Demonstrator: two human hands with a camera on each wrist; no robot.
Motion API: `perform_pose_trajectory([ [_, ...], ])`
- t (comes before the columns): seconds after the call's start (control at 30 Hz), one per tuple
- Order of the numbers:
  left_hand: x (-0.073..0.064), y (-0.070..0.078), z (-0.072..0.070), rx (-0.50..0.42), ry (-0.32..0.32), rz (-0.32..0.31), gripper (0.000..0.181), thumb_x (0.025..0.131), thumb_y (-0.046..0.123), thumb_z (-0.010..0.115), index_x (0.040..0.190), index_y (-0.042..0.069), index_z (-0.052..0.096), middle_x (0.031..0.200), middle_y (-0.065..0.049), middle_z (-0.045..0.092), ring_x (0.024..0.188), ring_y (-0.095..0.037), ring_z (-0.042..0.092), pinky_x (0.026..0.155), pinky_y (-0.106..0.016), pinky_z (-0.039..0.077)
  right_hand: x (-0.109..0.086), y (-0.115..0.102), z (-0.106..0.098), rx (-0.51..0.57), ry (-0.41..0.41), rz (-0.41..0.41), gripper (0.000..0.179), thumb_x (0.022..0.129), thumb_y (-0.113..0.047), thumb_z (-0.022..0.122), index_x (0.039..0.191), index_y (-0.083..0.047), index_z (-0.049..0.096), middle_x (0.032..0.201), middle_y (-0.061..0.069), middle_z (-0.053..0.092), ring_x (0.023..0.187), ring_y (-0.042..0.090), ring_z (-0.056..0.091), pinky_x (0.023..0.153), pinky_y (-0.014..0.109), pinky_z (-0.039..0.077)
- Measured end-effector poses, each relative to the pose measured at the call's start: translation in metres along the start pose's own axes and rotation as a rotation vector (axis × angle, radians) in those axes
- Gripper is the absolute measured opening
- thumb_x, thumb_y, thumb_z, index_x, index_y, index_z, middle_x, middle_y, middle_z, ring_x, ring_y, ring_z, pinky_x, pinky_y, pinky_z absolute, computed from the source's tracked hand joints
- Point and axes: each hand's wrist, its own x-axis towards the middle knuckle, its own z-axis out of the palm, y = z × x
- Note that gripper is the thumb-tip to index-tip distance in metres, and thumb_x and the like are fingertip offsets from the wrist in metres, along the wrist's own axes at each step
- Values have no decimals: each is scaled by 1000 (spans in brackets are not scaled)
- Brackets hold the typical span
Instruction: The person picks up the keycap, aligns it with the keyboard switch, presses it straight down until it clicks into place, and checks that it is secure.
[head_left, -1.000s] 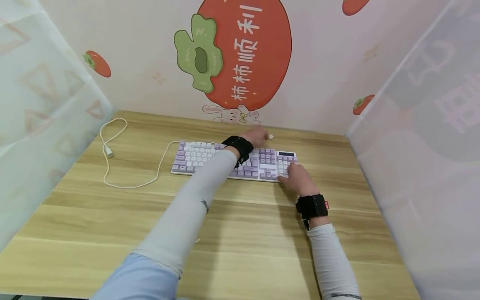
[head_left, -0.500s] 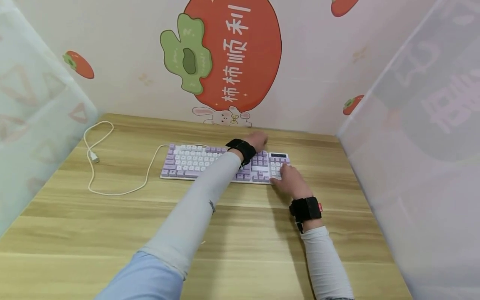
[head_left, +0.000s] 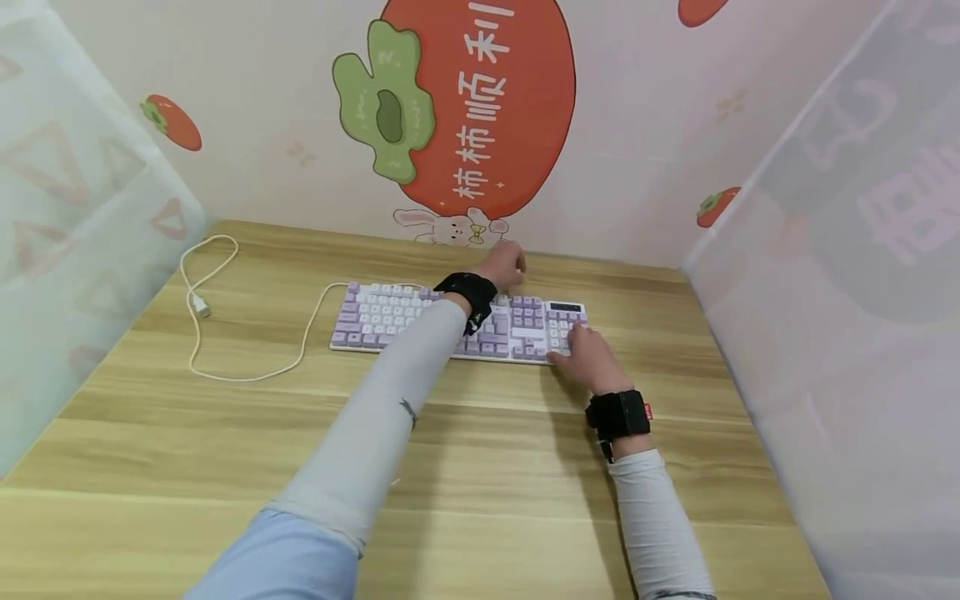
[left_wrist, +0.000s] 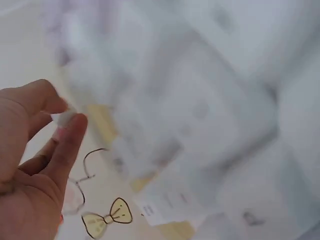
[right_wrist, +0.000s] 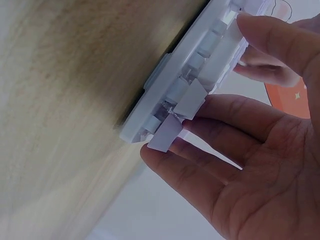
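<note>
A white and purple keyboard lies flat on the wooden table. Beyond its rear edge, my left hand is raised, reaching across it. In the left wrist view, that hand's thumb and finger pinch a small white piece, about keycap-sized; the head view hides it. My right hand rests at the keyboard's right end, on the number pad. Seen from the right wrist, its fingertips touch the outer keys, the fingers fairly straight, and the thumb lies at the front edge.
A white cable loops from the keyboard to the left and ends in a USB plug. Printed wall panels enclose the table at the back and sides. A tiny pale scrap lies near the left forearm.
The left hand has lifted a little and shifted slightly left. The white piece seen at its fingertips a second ago is hidden in the head view now. The right hand stays on the keyboard.
</note>
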Motion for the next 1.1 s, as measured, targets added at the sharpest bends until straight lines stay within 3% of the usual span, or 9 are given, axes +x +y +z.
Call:
perform_pose_trajectory([
  [0.13, -14, -5, -16, -240, 102, 46, 23, 95, 2, 65, 116, -4, 73, 115, -15, 71, 104, -28, 64, 95, -38, 54, 1, 1, -2, -2, 4, -12, 50, 95, -32, 71, 115, 11, 54, 83, 14, 56, 71, 25, 50, 61, 35, 44],
  [0.33, -45, 1, -34, -381, 161, 106, 25, 93, 3, 73, 117, 0, 74, 114, -14, 71, 102, -25, 66, 90, -33, 56, 3, 3, -4, -9, 2, -15, 40, 95, -33, 71, 100, 6, 58, 82, 14, 59, 68, 24, 51, 60, 35, 45],
  [0.47, -62, 5, -35, -445, 210, 140, 25, 92, 5, 74, 117, 3, 75, 117, -12, 70, 105, -22, 66, 88, -31, 57, 4, 3, -3, -15, 1, -20, 38, 95, -33, 70, 93, 4, 59, 88, 18, 61, 67, 23, 49, 59, 34, 43],
  [0.7, -80, 3, -33, -690, 324, 236, 22, 88, 2, 77, 109, 0, 75, 112, -14, 70, 104, -22, 69, 92, -33, 57, 3, 1, -1, -23, 10, -26, 38, 95, -32, 71, 93, 5, 59, 88, 18, 60, 70, 24, 49, 61, 34, 43],
  [0.8, -86, 0, -33, -723, 367, 285, 23, 88, 4, 79, 110, -1, 76, 109, -14, 72, 98, -19, 68, 92, -35, 56, 3, 0, -1, -13, 4, -26, 37, 95, -31, 70, 90, 3, 57, 91, 21, 61, 69, 24, 48, 60, 34, 42],
  [0.97, -94, -1, -36, -769, 376, 280, 31, 89, 1, 76, 119, -6, 72, 113, -18, 71, 94, -18, 66, 91, -35, 55, 1, 0, 0, -19, 8, -33, 37, 95, -30, 70, 82, 0, 54, 115, 36, 62, 69, 24, 46, 61, 34, 40],
  [1.1, -100, 0, -38, -775, 367, 261, 32, 91, -3, 72, 123, -8, 69, 120, -24, 65, 100, -22, 67, 95, -33, 56, 1, -1, 1, -14, -3, -14, 36, 95, -31, 70, 87, 1, 55, 104, 30, 63, 69, 23, 47, 61, 34, 41],
])
